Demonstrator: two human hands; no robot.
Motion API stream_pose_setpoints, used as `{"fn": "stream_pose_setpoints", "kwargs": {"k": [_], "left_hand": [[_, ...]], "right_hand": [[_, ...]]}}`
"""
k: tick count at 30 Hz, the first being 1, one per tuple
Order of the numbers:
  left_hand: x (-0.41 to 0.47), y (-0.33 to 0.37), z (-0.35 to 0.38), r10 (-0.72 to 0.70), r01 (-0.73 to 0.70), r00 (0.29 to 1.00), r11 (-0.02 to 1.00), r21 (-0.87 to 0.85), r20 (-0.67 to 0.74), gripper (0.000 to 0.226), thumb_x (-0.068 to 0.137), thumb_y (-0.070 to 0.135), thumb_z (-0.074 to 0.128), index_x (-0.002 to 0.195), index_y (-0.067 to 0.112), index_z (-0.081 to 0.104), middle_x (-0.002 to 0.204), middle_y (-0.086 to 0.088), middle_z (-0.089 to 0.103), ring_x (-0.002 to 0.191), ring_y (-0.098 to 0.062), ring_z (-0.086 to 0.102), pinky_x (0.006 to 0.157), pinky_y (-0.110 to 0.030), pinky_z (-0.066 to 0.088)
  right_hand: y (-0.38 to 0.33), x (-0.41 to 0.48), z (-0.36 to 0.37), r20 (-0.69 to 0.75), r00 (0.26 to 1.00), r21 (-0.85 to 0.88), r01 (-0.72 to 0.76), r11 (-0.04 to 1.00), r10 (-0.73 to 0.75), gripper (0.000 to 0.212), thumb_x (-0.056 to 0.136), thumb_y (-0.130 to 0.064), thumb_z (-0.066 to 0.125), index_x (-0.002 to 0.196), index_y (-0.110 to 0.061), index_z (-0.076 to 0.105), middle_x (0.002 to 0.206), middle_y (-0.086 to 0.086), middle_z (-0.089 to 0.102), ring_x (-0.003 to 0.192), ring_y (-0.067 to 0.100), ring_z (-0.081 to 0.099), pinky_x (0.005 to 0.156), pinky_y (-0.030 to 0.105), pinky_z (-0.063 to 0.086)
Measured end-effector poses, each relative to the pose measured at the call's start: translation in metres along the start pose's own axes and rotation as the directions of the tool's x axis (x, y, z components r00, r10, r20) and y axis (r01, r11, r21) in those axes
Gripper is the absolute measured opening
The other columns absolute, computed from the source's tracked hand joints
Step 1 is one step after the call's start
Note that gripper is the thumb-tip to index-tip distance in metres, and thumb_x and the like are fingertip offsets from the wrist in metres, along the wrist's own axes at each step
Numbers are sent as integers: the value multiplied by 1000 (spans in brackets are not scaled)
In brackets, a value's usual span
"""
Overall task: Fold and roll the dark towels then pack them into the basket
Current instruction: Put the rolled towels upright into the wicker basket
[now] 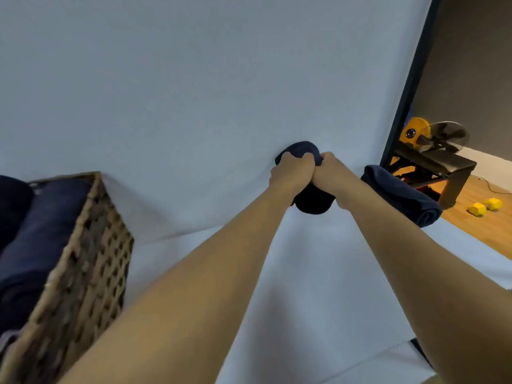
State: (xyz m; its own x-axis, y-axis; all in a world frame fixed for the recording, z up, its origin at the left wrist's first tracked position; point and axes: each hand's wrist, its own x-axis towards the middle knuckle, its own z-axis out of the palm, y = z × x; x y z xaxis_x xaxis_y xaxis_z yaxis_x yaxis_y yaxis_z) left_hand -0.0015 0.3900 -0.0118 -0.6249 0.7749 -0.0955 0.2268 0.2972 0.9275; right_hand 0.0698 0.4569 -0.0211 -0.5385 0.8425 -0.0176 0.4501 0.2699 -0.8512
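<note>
My left hand [288, 174] and right hand [332, 173], side by side, clamp their fingers [289, 157] round the rolled dark towel [313, 203] on the white sheet [194, 106]. Its long axis points away from me. The basket [91, 259] stands well to the left.

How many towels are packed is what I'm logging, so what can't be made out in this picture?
1) Head view: towels in the basket are blurred and cut off by the left edge; count unclear.
2) Head view: rolled towel, its middle covered by the left hand and right hand.
3) Head view: dark patch near the bottom, mostly behind the right forearm; unidentifiable.
</note>
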Motion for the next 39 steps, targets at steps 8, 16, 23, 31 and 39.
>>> {"fn": "stream_pose_setpoints", "kwargs": {"k": [8,16,23,31,39], "left_hand": [[-111,14,-232,44,-30,938,998,48,-344,40,93,41,50,117,11,62,108,-10,68,94,-25,67,89,-36,55],[-237,-26,-375,35,20,831,996,91,-555,48,104,41,30,130,8,53,113,-8,62,80,-13,61,61,-20,51],[-255,-92,-433,-128,200,761,979,42,-636,38,98,27,42,125,4,56,109,-16,66,94,-29,66,83,-39,56],[-221,-155,-437,-43,295,830,880,372,-556,27,97,15,44,112,-1,60,111,-17,63,87,-21,55,62,-27,39],[-213,-119,-429,47,341,778,805,485,-626,13,94,9,47,90,2,56,112,-21,63,67,-20,49,51,-27,35]], "right_hand": [[-187,-107,108,266,913,181,269,946,-310,49,93,-34,47,135,-8,42,104,8,65,78,18,67,44,18,47],[-282,-213,214,404,765,289,413,864,-501,57,92,-43,48,140,-12,36,113,6,61,83,18,64,45,22,48],[-298,-244,298,505,690,177,506,844,-519,63,96,-46,46,146,-14,26,121,12,59,97,26,64,61,36,58],[-284,-234,346,621,678,-281,662,695,-393,20,100,-13,45,89,-2,59,96,18,64,67,23,56,52,30,43],[-287,-225,333,477,695,-359,713,602,-538,28,90,-1,49,115,-5,59,113,14,63,88,27,57,68,32,41]]}}
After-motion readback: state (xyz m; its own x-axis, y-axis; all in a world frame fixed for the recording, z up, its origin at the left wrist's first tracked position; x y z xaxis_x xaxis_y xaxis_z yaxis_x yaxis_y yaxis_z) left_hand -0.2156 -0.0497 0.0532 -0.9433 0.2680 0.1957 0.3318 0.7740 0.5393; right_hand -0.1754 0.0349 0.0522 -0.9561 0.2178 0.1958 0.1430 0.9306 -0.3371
